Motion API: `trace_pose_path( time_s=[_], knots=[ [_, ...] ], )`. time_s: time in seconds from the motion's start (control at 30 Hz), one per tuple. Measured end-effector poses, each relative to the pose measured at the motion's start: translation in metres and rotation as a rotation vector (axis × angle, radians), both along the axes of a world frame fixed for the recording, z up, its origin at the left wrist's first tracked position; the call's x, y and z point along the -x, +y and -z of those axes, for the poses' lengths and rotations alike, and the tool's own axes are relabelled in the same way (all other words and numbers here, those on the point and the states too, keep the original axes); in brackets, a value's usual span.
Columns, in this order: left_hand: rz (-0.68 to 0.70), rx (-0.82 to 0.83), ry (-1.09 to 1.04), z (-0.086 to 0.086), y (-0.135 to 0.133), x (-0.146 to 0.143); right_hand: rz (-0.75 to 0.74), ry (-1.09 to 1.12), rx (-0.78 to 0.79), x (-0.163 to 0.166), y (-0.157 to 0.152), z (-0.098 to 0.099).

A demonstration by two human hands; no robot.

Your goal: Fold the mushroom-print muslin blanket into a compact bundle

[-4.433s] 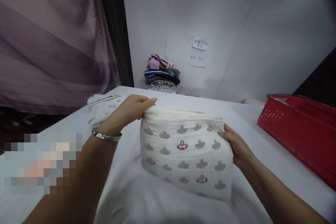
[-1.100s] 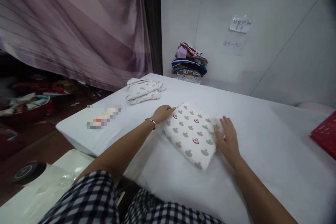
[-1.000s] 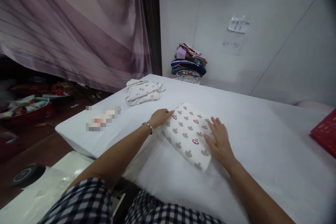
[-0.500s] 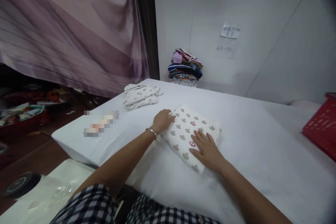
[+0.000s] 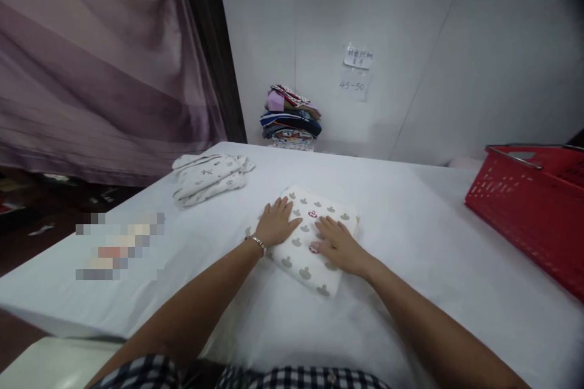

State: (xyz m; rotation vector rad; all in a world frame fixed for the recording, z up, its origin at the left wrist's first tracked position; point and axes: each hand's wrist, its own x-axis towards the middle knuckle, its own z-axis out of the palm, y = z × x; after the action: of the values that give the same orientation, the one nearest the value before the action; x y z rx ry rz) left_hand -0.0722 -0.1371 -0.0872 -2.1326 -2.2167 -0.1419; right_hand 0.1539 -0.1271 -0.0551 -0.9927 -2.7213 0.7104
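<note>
A folded white cloth (image 5: 305, 267) printed with grey-beige shapes and a few red marks lies flat on the white-covered table (image 5: 401, 328) in front of me. My left hand (image 5: 276, 222), a bracelet at its wrist, rests on the cloth's left side with fingers spread. On the right part of the cloth lies my right hand (image 5: 340, 246), palm down, its fingers also spread. Both hands press on top of the fabric and grip nothing. What kind of item the cloth is, I cannot tell.
Beyond my left hand lies a crumpled white cloth (image 5: 210, 176) with small dark prints. A blurred-out patch (image 5: 118, 249) covers something on the left. A red plastic basket (image 5: 524, 213) stands at right. Stacked folded fabrics (image 5: 291, 118) sit by the wall, near a purple curtain (image 5: 114, 73).
My left hand has gone from the cloth's left edge to lying flat on top of it. The view has turned right, bringing more of the red basket in.
</note>
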Motion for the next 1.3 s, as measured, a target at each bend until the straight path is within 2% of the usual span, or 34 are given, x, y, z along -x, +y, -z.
trace_pose_path(
  time_s=[0.1,0.17,0.23,0.33,0.43,0.57,0.67,0.77,0.87,1.07,1.3],
  knots=[
    [-0.002,-0.006,-0.001,-0.001,0.0,-0.001,0.147,0.011,-0.161,0.01,0.023,-0.005],
    [-0.005,0.006,-0.02,-0.001,0.0,0.0,0.286,-0.047,-0.213,0.012,0.043,0.002],
    [-0.007,0.016,-0.045,0.0,0.0,0.001,0.418,-0.132,-0.157,0.01,0.06,0.016],
    [0.0,0.008,-0.077,0.002,0.001,0.003,0.506,-0.181,-0.081,0.004,0.074,0.037],
    [-0.003,0.016,-0.113,0.002,0.0,0.003,0.507,-0.157,-0.116,0.001,0.076,0.047],
    [-0.017,0.046,-0.207,-0.003,0.0,0.004,0.511,-0.146,-0.143,0.002,0.073,0.046],
    [-0.085,0.043,-0.357,-0.014,0.005,0.008,0.52,-0.15,-0.152,0.003,0.071,0.044],
    [-0.198,-0.01,-0.493,-0.026,0.02,0.012,0.523,-0.154,-0.175,0.004,0.071,0.043],
    [-0.252,-0.009,-0.529,-0.032,0.045,0.014,0.523,-0.159,-0.193,0.005,0.07,0.044],
    [-0.329,0.074,-0.553,-0.02,0.09,0.014,0.534,-0.154,-0.197,0.005,0.07,0.045],
    [-0.45,0.07,-0.538,-0.004,0.101,0.017,0.521,-0.157,-0.204,0.005,0.069,0.044]
  ],
)
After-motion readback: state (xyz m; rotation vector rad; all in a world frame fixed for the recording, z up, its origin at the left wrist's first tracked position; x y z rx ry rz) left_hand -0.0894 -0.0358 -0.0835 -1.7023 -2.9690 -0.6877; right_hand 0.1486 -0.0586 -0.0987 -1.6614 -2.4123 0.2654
